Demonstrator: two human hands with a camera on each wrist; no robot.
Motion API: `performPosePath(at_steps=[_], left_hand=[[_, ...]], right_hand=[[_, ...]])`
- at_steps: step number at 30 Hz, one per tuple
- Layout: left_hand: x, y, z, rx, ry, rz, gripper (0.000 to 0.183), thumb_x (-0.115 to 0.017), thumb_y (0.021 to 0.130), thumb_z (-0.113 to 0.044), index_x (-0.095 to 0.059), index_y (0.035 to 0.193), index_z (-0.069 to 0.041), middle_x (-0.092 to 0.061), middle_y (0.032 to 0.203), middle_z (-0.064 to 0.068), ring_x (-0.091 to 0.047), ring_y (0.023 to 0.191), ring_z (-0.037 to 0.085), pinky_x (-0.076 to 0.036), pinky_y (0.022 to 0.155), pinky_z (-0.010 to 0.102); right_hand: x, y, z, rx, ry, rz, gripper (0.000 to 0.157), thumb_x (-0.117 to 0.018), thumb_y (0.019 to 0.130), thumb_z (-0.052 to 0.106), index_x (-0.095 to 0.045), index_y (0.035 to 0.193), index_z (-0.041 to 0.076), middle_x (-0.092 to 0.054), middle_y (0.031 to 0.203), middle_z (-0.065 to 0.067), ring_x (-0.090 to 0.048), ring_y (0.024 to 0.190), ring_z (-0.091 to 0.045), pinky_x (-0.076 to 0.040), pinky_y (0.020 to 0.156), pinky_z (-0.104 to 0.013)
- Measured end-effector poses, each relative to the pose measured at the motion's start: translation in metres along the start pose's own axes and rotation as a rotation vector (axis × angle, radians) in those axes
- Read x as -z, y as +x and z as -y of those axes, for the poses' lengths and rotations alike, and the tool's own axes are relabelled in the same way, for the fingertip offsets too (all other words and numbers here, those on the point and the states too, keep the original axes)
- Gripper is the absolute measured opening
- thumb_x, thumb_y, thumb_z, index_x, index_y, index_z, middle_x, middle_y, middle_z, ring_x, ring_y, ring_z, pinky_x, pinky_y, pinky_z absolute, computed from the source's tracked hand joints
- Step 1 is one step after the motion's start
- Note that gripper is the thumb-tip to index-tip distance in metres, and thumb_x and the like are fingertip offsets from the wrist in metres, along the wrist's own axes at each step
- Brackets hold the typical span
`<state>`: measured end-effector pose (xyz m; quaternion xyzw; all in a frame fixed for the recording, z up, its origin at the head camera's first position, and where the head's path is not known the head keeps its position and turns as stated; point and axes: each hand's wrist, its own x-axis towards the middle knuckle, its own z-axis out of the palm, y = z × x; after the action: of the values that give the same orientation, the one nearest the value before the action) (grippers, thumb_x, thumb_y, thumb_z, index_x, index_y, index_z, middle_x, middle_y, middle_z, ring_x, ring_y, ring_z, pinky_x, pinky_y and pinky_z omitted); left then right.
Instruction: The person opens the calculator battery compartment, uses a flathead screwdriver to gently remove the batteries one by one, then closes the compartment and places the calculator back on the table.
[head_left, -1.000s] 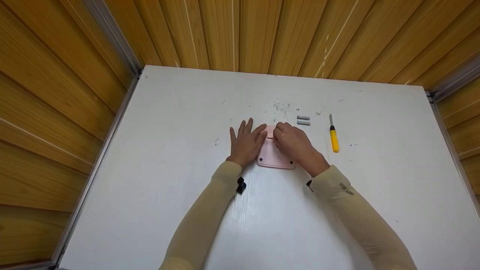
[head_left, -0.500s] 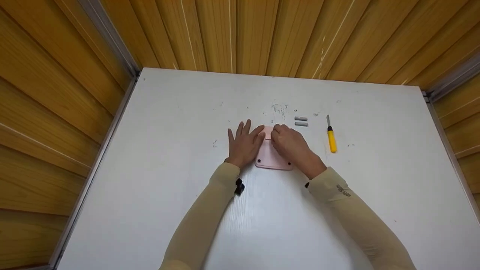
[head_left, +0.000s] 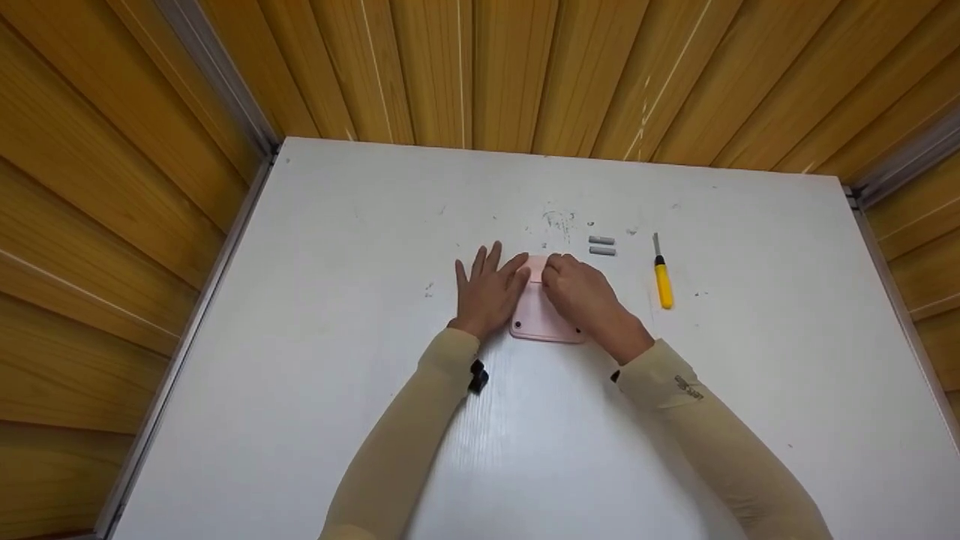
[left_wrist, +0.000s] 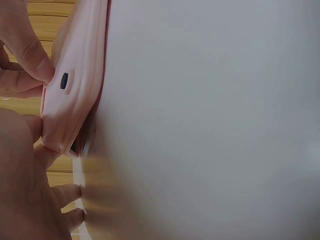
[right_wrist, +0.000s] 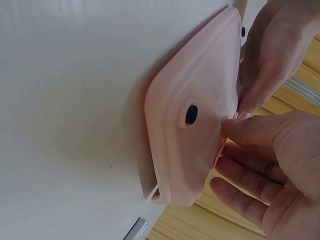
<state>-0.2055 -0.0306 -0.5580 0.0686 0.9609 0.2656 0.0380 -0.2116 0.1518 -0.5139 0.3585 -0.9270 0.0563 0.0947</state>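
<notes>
A flat pink device point(head_left: 544, 319) with rounded corners and black round feet lies on the white table. At its far end is a paler pink battery cover point(head_left: 535, 268), whose edge shows orange in the right wrist view. My left hand point(head_left: 487, 296) lies along the left side with fingers spread, thumb and index finger touching the device. My right hand point(head_left: 585, 292) reaches over the far right part, thumb and curled fingers pinching the battery cover's edge. Most of the cover's right side is hidden behind that hand. The device's face is turned down and hidden.
Two grey batteries point(head_left: 601, 246) lie side by side just beyond the right hand. A screwdriver point(head_left: 663, 281) with a yellow handle rests farther right. Wood-panelled walls point(head_left: 502, 75) stand behind the table point(head_left: 322, 247) and at its sides.
The view shifts slightly. Both hands stay at the device in nearly the same pose, the right hand's fingers still at the battery cover.
</notes>
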Motion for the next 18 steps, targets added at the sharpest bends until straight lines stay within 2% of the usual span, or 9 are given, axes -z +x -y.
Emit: performPosePath(at_steps=[8,15,18], left_hand=[[-0.001,0.000,0.001,0.001,-0.002,0.001,0.057,-0.029,0.113,-0.056,-0.049,0.161,-0.033,-0.026,0.174,0.010,-0.014,0.162,0.034,-0.002,0.125,0.067],[-0.003,0.002,0.004,0.017,-0.006,0.021,0.058,-0.027,0.113,-0.058,-0.048,0.162,-0.035,-0.024,0.175,0.009,-0.012,0.163,0.032,0.000,0.125,0.066],[-0.004,0.002,0.004,0.016,-0.006,0.025,0.059,-0.026,0.113,-0.059,-0.047,0.162,-0.035,-0.023,0.175,0.009,-0.011,0.163,0.032,0.000,0.125,0.066]], right_hand=[[-0.002,-0.006,-0.004,0.030,0.043,-0.018,0.011,-0.073,0.098,-0.001,-0.078,0.106,-0.006,-0.068,0.107,-0.016,-0.069,0.101,-0.032,-0.061,0.090,-0.041],[-0.005,-0.009,-0.010,-0.001,0.183,-0.082,0.007,-0.073,0.099,0.001,-0.074,0.104,-0.003,-0.068,0.102,-0.015,-0.067,0.094,-0.032,-0.061,0.085,-0.043],[-0.006,-0.010,-0.013,-0.028,0.216,-0.088,0.008,-0.073,0.101,0.004,-0.073,0.107,-0.001,-0.069,0.104,-0.013,-0.067,0.096,-0.032,-0.060,0.086,-0.043]])
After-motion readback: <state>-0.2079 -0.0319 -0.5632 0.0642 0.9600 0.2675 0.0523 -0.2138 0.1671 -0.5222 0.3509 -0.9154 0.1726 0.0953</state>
